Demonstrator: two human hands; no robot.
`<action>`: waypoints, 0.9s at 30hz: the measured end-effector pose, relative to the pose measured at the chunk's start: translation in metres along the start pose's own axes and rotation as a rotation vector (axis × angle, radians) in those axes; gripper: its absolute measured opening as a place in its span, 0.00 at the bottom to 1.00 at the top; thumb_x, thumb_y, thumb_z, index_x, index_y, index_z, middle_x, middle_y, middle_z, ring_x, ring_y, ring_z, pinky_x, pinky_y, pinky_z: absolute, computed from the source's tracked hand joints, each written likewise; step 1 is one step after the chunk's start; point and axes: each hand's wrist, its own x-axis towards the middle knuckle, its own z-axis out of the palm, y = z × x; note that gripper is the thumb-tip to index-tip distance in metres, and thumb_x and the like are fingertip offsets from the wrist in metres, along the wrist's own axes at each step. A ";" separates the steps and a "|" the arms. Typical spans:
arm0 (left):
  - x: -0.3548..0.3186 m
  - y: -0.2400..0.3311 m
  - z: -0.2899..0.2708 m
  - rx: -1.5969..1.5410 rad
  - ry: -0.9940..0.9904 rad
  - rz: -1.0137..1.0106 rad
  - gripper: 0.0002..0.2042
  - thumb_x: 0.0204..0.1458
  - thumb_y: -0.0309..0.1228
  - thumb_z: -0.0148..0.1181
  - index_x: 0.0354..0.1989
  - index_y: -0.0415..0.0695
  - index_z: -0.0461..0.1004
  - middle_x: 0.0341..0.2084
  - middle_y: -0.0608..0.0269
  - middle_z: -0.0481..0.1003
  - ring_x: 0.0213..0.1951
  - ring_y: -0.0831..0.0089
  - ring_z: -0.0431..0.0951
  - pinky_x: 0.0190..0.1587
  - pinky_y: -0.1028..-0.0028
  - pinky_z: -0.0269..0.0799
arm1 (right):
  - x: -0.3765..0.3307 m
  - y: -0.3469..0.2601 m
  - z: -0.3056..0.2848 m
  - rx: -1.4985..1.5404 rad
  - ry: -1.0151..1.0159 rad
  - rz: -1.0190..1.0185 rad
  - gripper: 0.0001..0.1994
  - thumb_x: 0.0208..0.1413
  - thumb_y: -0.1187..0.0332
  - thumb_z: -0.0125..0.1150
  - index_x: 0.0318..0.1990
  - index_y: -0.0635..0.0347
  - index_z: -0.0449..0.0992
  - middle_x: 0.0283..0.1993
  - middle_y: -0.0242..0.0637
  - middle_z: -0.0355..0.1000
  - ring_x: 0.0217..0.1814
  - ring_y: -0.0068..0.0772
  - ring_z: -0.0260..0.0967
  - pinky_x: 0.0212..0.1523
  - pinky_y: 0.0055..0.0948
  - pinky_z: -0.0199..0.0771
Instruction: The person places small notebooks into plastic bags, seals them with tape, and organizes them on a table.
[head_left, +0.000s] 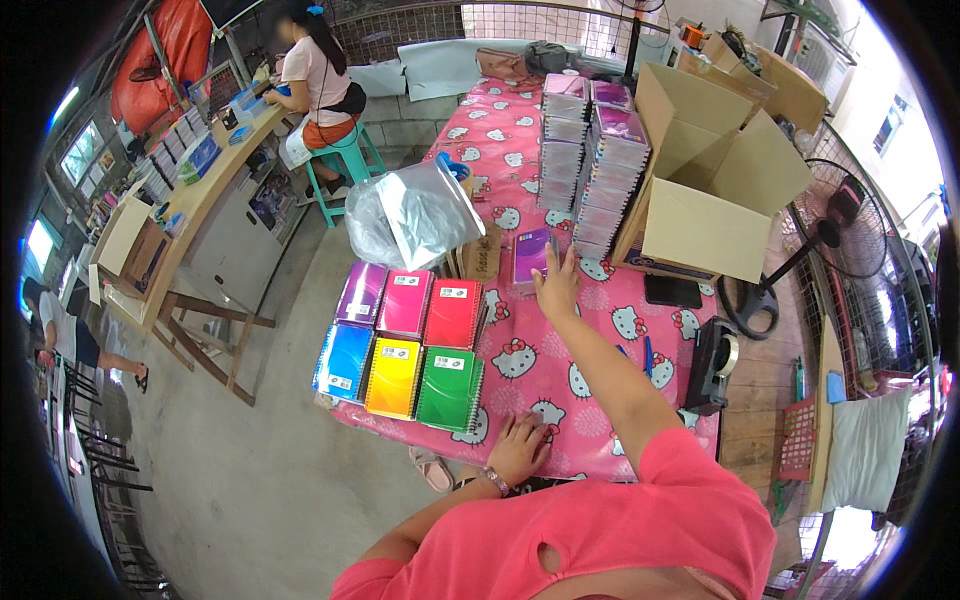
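The small, rectangular, purple-covered notebook [530,257] lies on the pink plastic tablecloth patterned with white cat faces [520,390], at about 10 o'clock from the middle of the bare right hand [557,284]. Its long axis runs roughly from 12 to 6 o'clock. The right hand is clearly the nearer: its fingers, slightly spread, reach over the notebook's right side at 3 to 4 o'clock. Whether they press, pinch or only rest there, I cannot tell. The bare left hand [517,450] lies well apart at 6 o'clock, palm down on the tablecloth, fingers a little parted, holding nothing.

At 8 o'clock from the right hand sits a two-row block of bright, glossy spiral notebooks [452,385] in six colours. Each visible cover carries a white rectangular label with dark print. At 9 to 10 o'clock, a brown cardboard piece [484,257] bears dark handwriting. The tall, plastic-wrapped notebook stacks [608,165] stand toward 1 o'clock; any lettering there is too small to read.
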 end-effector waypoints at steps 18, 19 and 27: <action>0.008 0.005 -0.001 0.003 -0.009 0.005 0.20 0.52 0.39 0.56 0.52 0.46 0.68 0.58 0.54 0.64 0.63 0.58 0.61 0.65 0.50 0.52 | 0.100 0.025 0.030 -0.510 -0.128 -0.200 0.19 0.60 0.63 0.46 0.57 0.57 0.65 0.64 0.61 0.59 0.67 0.57 0.57 0.66 0.47 0.55; 0.009 0.005 0.000 0.011 -0.016 0.009 0.20 0.52 0.39 0.56 0.53 0.46 0.68 0.58 0.54 0.64 0.63 0.58 0.61 0.65 0.50 0.53 | 0.105 0.029 0.030 -0.510 -0.127 -0.199 0.19 0.60 0.63 0.46 0.57 0.57 0.65 0.64 0.61 0.59 0.67 0.57 0.57 0.66 0.47 0.55; 0.005 0.007 0.000 -0.003 -0.027 -0.013 0.20 0.52 0.39 0.56 0.53 0.45 0.68 0.59 0.52 0.63 0.63 0.57 0.61 0.65 0.49 0.53 | 0.110 0.020 0.030 -0.483 -0.238 -0.122 0.24 0.58 0.58 0.53 0.60 0.56 0.62 0.67 0.61 0.54 0.71 0.58 0.50 0.69 0.50 0.49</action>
